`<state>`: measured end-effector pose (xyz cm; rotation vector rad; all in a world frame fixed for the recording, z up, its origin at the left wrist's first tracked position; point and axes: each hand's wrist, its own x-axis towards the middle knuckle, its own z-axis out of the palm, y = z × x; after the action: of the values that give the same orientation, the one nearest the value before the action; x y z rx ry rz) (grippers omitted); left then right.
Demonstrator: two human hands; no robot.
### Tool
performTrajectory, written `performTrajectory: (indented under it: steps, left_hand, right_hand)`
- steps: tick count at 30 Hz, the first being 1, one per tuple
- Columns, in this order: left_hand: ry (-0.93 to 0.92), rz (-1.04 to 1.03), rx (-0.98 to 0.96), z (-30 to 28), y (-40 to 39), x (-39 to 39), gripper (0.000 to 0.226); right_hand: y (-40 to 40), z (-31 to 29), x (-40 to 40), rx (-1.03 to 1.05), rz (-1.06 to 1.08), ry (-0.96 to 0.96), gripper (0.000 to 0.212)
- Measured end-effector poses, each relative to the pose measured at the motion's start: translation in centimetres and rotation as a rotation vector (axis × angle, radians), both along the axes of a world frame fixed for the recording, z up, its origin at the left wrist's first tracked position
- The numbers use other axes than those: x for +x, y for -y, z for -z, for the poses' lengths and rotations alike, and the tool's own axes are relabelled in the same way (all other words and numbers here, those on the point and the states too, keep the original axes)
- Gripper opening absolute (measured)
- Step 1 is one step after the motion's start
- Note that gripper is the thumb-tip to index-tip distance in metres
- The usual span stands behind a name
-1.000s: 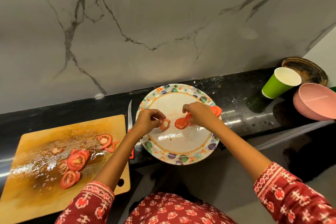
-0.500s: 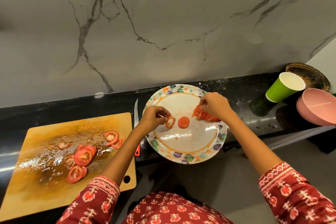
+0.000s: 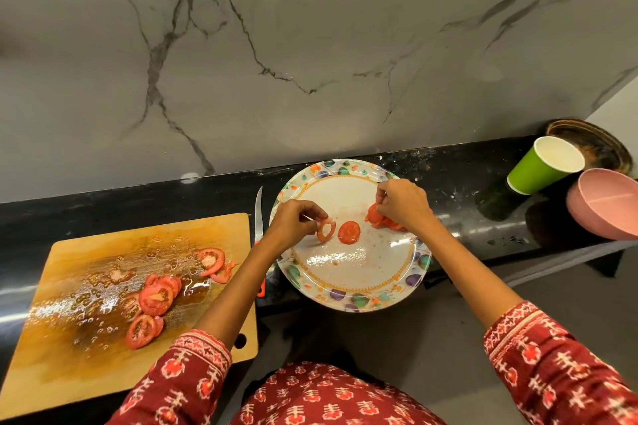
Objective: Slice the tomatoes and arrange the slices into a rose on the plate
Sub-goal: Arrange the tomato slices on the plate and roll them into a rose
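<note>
A patterned plate sits on the black counter. My left hand pinches a ring-shaped tomato slice on its edge, just above the plate's middle. One flat tomato slice lies beside it. My right hand pinches a slice from the small pile of tomato slices at the plate's right side. Several more slices lie on the wet wooden cutting board to the left. A thin pale stick shows between my left fingers.
A knife with a red handle lies between board and plate, partly under my left forearm. A green paper cup, a pink bowl and a dark round tray stand at the right. The marble wall rises behind.
My right hand left one slice flat at the plate's middle and moved right to the pile of slices. My left hand keeps holding the ring slice upright in the same spot.
</note>
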<state>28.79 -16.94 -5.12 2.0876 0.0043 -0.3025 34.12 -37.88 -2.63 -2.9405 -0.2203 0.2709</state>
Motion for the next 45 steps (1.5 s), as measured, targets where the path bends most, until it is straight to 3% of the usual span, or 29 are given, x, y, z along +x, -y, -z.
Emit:
performTrajectory:
  steps: [5,7,12,18,25,30,34,38,45]
  left_hand:
    - [0.0,-0.005,-0.001,-0.2,-0.2,0.0,0.019]
    - [0.0,-0.003,-0.006,-0.2,-0.4,-0.1,0.019]
    - [0.01,-0.009,0.002,-0.1,-0.9,0.0,0.019]
    - [-0.01,-0.008,0.015,-0.1,-0.9,-0.1,0.019]
    - [0.013,0.015,0.008,-0.5,-0.5,0.4,0.019]
    - [0.032,0.018,0.003,-0.2,0.2,0.8,0.019]
    - [0.044,0.037,0.026,-0.1,1.0,1.0,0.019]
    - [0.044,0.041,0.042,0.1,1.4,1.3,0.019]
    - [0.05,0.027,0.049,0.3,1.9,1.6,0.019]
  right_hand:
    - [-0.6,-0.3,-0.1,0.06,-0.137,0.018,0.021]
    - [-1.6,-0.2,-0.6,0.077,-0.254,-0.06,0.025]
    - [-3.9,1.3,-1.7,-0.128,-0.456,-0.203,0.039]
    - [-4.0,1.9,-2.1,-0.154,-0.463,-0.141,0.022]
    - [-1.0,-0.7,-0.4,0.196,-0.178,-0.052,0.018]
    - [1.1,-2.0,0.9,0.323,-0.038,0.007,0.008]
    - [1.1,-1.3,0.6,0.292,-0.083,-0.048,0.023]
    - [0.8,-0.8,0.2,0.209,-0.16,-0.08,0.023]
    - [0.8,-0.4,0.1,-0.031,-0.298,-0.049,0.034]
